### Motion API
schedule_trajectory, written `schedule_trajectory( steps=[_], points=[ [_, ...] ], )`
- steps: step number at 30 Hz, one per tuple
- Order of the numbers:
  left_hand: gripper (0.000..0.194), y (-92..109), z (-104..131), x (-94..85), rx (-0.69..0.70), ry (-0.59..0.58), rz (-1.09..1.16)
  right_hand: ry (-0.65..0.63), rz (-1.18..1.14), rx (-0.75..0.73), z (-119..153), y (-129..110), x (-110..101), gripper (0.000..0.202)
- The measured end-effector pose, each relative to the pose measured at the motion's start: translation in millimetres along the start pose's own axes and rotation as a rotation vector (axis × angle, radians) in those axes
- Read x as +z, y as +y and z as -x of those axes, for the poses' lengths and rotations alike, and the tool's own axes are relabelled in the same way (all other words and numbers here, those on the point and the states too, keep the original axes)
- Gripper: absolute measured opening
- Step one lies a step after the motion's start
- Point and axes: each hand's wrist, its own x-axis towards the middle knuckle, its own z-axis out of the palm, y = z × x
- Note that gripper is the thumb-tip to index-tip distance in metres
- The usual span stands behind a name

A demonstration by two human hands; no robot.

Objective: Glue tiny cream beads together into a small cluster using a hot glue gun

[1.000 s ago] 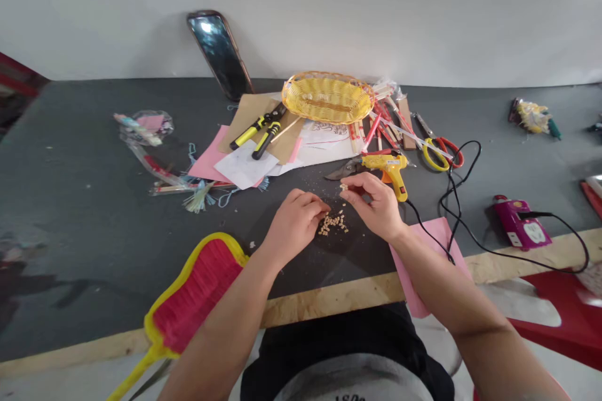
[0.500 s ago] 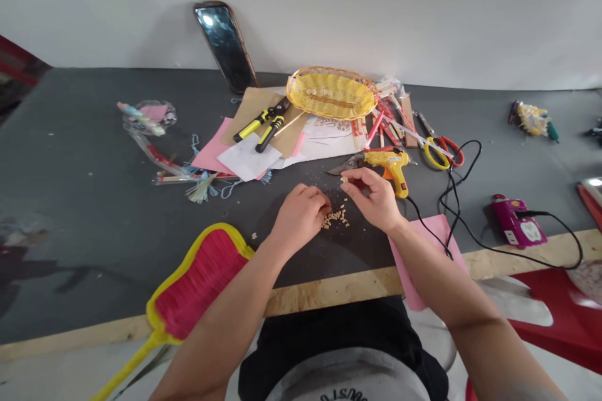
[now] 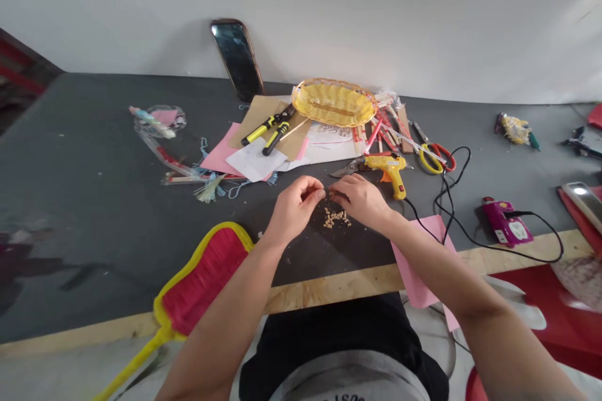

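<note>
My left hand [image 3: 299, 205] is closed, thumb and index finger pinched together; whatever lies between them is too small to make out. Facing it, my right hand [image 3: 360, 202] bends its fingers round a small beige piece [image 3: 331, 194], mostly covered by the fingertips. The two sets of fingertips nearly meet above the dark tabletop. Just below them lies a loose pile of small beige pieces [image 3: 335, 219], like short bits cut from a stick. Behind my right hand rest a yellow glue gun [image 3: 386, 166] and a pair of pruning shears [image 3: 347, 169].
A yellow basket [image 3: 335, 103] stands on papers at the back, near yellow-black pliers [image 3: 268, 130] and a leaning phone [image 3: 239, 59]. Scissors [image 3: 431, 158], a black cable and a purple power box [image 3: 506, 222] lie right. A red-yellow fan-shaped piece [image 3: 207, 276] sits front left.
My left hand has lifted off the pile, its fingertips now pinched higher up. My right hand has shifted left towards it, keeping hold of a beige piece. The view has tilted slightly.
</note>
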Motion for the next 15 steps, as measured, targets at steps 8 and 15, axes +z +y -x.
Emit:
schedule_trajectory(
  steps=[8, 15],
  points=[
    [0.031, 2.0, -4.6, -1.9, -0.15, 0.098, 0.462, -0.059, 0.126, 0.004, -4.1, -1.6, 4.6, 0.017],
    [0.03, 1.9, -4.3, -0.2, -0.206, 0.053, 0.615, 0.13, 0.051, 0.014, 17.6, 9.3, -37.4, 0.023]
  ],
)
